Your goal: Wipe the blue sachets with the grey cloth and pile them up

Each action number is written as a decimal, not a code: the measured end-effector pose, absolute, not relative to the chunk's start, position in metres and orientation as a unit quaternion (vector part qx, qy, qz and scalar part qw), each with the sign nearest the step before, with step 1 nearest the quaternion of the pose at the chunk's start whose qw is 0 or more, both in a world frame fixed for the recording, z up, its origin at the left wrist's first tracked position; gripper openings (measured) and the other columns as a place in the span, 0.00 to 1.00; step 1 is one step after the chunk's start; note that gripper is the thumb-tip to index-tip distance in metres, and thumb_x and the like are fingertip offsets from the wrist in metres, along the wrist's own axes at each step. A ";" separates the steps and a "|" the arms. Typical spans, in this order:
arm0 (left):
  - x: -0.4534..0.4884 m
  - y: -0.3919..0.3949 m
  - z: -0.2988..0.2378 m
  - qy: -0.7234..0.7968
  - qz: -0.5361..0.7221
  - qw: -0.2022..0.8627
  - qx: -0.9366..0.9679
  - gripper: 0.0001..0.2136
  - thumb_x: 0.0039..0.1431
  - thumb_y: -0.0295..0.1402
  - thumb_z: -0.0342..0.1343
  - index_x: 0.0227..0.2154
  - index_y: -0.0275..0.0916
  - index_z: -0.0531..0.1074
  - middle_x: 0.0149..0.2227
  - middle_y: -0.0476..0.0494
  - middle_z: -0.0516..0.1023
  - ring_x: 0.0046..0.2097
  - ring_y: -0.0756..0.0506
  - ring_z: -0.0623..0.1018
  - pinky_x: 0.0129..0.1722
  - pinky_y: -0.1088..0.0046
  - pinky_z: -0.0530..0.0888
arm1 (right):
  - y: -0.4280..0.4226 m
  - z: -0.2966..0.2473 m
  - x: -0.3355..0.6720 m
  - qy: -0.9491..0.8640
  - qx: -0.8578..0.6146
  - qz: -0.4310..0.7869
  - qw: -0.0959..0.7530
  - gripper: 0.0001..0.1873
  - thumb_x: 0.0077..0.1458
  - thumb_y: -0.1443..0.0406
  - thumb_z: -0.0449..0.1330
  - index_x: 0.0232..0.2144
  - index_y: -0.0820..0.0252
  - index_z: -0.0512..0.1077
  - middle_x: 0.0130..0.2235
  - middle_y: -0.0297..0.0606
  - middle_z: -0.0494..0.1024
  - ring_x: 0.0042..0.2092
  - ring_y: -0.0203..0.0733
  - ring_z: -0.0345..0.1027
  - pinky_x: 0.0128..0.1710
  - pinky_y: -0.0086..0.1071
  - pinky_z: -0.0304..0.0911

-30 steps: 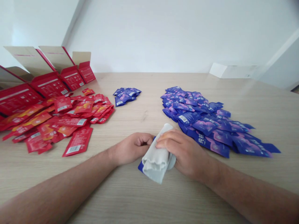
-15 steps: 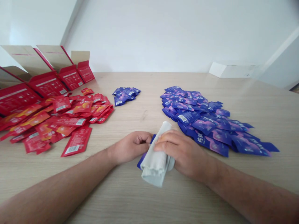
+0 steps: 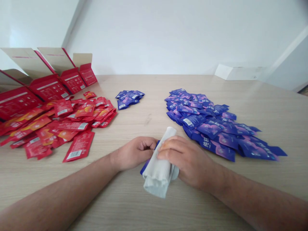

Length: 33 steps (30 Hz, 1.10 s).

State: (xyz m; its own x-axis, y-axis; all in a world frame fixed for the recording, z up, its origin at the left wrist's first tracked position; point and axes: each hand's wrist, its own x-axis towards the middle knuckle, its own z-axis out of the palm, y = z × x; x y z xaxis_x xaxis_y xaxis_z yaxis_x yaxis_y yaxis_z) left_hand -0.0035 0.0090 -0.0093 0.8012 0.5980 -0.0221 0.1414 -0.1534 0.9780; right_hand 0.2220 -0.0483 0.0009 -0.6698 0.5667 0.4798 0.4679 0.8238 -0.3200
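Observation:
Near the front middle of the table, my left hand (image 3: 138,152) is closed on the edge of a blue-purple sachet (image 3: 145,166). Most of that sachet is hidden behind a folded, ribbed white cloth (image 3: 157,168). My right hand (image 3: 189,160) is closed round the cloth and presses it against the sachet. The cloth's lower end hangs loose toward me. A large pile of blue-purple sachets (image 3: 211,125) lies just beyond my right hand. Farther back, left of the middle, sits a small heap of similar blue sachets (image 3: 128,98).
Many red and orange sachets (image 3: 79,152) spread over the left side of the table (image 3: 154,208). Behind them several open red boxes (image 3: 49,86) stand in a row with flaps raised. A white box (image 3: 238,72) lies at the back right against the wall.
The cloth and my right hand have shifted slightly down and left along the sachet. My left hand keeps its hold, and the piles have not moved.

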 end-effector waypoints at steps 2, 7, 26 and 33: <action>-0.004 0.009 -0.009 0.257 0.192 0.594 0.738 0.06 0.60 0.27 0.54 0.27 0.34 0.68 0.32 0.48 0.72 0.34 0.50 0.70 0.34 0.73 0.67 | -0.049 0.002 0.221 -0.921 -0.260 0.083 0.279 0.09 0.64 0.68 0.57 0.45 0.60 0.74 0.48 0.42 0.77 0.51 0.46 0.67 0.55 0.42 0.65; -0.004 0.009 -0.009 0.261 0.190 0.600 0.732 0.08 0.61 0.28 0.54 0.26 0.35 0.66 0.30 0.49 0.70 0.32 0.51 0.68 0.33 0.74 0.66 | -0.046 0.000 0.223 -0.892 -0.325 0.089 0.301 0.11 0.61 0.71 0.59 0.46 0.60 0.73 0.46 0.42 0.76 0.50 0.47 0.68 0.54 0.44 0.65; -0.004 0.010 -0.009 0.266 0.189 0.592 0.737 0.08 0.61 0.29 0.54 0.26 0.35 0.66 0.30 0.50 0.69 0.32 0.51 0.67 0.33 0.75 0.66 | -0.046 -0.002 0.222 -0.898 -0.305 0.099 0.302 0.10 0.62 0.71 0.58 0.46 0.59 0.73 0.46 0.42 0.76 0.49 0.48 0.67 0.53 0.45 0.64; -0.005 0.009 -0.009 0.267 0.181 0.585 0.744 0.07 0.60 0.28 0.54 0.27 0.35 0.67 0.32 0.49 0.71 0.33 0.51 0.68 0.34 0.74 0.66 | -0.046 0.000 0.223 -0.909 -0.284 0.098 0.287 0.10 0.62 0.70 0.58 0.46 0.59 0.73 0.47 0.41 0.76 0.50 0.47 0.67 0.54 0.43 0.64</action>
